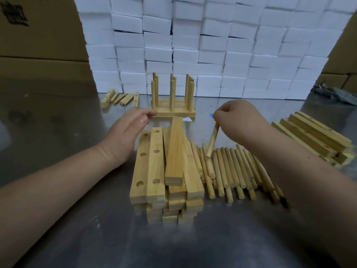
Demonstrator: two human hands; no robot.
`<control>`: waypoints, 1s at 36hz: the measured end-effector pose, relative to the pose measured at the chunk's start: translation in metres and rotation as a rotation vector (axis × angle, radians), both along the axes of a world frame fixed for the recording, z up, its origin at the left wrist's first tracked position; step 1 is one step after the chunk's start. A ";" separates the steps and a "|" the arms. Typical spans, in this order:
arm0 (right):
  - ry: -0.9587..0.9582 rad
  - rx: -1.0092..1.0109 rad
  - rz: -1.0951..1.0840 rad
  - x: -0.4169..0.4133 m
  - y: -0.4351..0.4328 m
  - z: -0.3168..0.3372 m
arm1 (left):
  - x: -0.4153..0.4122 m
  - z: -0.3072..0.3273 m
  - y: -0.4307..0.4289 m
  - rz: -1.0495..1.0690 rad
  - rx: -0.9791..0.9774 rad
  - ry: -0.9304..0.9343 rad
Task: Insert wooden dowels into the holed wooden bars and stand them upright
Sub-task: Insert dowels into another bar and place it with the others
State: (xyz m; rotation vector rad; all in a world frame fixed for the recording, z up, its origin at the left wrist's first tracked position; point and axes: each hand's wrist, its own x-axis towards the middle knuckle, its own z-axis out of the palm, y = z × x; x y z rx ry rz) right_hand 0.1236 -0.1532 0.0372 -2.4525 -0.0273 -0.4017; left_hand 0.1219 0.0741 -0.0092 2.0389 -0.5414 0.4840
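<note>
A stack of holed wooden bars [155, 165] sits in front of me, one plain-faced bar [174, 151] lying slanted on top. To its right lies a row of loose wooden dowels [237, 169]. My right hand [239, 118] pinches one dowel [212, 141] by its top end, its lower end hanging over the row. My left hand [127, 130] hovers with straight fingers over the far end of the stack, its fingertips near the front bar of the finished bars with upright dowels [172, 99] at the back.
A wall of white foam blocks [212, 45] closes off the back of the steel table [58, 132]. More holed bars [313, 138] are piled at the right, a few short pieces [119, 98] lie at the back left. Cardboard boxes [38, 35] stand on the left.
</note>
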 end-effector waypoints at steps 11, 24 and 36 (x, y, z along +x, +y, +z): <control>-0.115 0.480 -0.063 0.004 -0.003 -0.001 | -0.089 0.055 -0.038 0.024 0.510 -0.318; -0.178 0.734 -0.017 0.007 0.006 0.001 | -0.109 -0.010 -0.030 0.090 0.739 -0.568; -0.174 0.748 0.018 0.003 0.010 0.000 | -0.079 -0.006 -0.031 0.081 0.786 -0.535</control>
